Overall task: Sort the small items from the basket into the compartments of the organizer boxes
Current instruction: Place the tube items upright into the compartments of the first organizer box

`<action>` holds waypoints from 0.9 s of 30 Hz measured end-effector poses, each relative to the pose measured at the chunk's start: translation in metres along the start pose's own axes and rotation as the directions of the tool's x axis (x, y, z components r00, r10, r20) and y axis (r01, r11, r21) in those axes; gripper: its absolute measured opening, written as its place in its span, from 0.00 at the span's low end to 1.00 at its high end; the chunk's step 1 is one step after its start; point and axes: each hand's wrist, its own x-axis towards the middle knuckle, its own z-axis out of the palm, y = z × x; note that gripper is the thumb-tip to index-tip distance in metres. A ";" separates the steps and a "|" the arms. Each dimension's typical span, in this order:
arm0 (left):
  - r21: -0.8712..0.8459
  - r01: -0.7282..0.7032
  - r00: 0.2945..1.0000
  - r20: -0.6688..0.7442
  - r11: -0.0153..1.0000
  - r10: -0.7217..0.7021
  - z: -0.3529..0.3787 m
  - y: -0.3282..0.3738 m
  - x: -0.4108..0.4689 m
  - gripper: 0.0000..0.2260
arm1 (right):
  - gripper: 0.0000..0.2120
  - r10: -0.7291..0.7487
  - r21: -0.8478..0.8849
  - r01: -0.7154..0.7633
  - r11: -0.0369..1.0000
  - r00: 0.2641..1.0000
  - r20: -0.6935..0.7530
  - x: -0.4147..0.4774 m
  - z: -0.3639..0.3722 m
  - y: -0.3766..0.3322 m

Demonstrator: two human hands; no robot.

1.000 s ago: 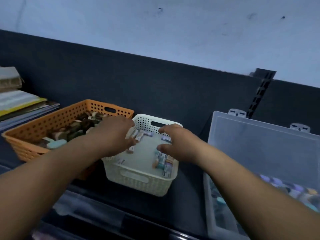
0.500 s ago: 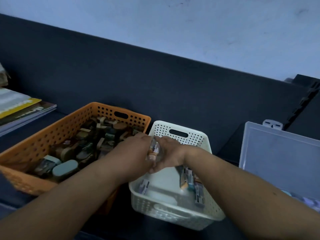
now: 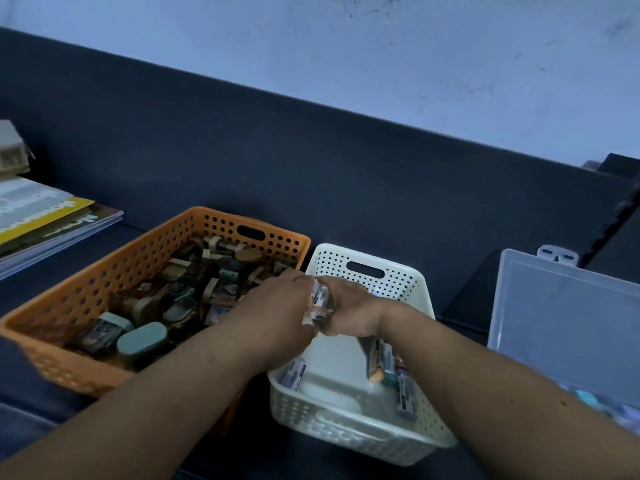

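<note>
Small items (image 3: 319, 302) clasped between left hand (image 3: 277, 306), right hand (image 3: 350, 307), above basket (image 3: 403, 284).

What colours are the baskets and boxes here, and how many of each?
Orange basket: 1
White basket: 1
Clear organizer box: 1
Total: 3
The small items inside are too jumbled to count.
</note>
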 end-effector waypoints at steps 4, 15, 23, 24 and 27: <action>0.011 0.002 1.000 -0.004 1.000 -0.002 0.000 0.001 -0.001 0.24 | 0.38 0.047 -0.037 -0.050 0.998 0.996 -0.082 0.002 0.000 0.005; 0.018 0.031 1.000 0.006 0.999 -0.031 -0.001 0.002 -0.003 0.22 | 0.25 -0.002 0.011 0.002 1.000 1.000 0.002 -0.001 -0.006 0.010; 0.008 0.035 0.999 0.005 0.999 -0.035 0.001 0.002 -0.002 0.21 | 0.18 -0.130 -0.111 0.132 0.985 0.991 0.021 0.000 -0.005 0.007; 0.004 0.034 0.999 0.005 0.999 -0.034 0.001 0.001 -0.002 0.20 | 0.18 -0.140 -0.101 0.142 0.985 0.990 0.024 0.001 -0.002 0.007; -0.002 0.025 1.000 0.000 1.000 -0.025 0.002 0.001 -0.002 0.21 | 0.19 -0.145 -0.045 0.145 0.988 0.989 0.013 0.002 0.001 0.010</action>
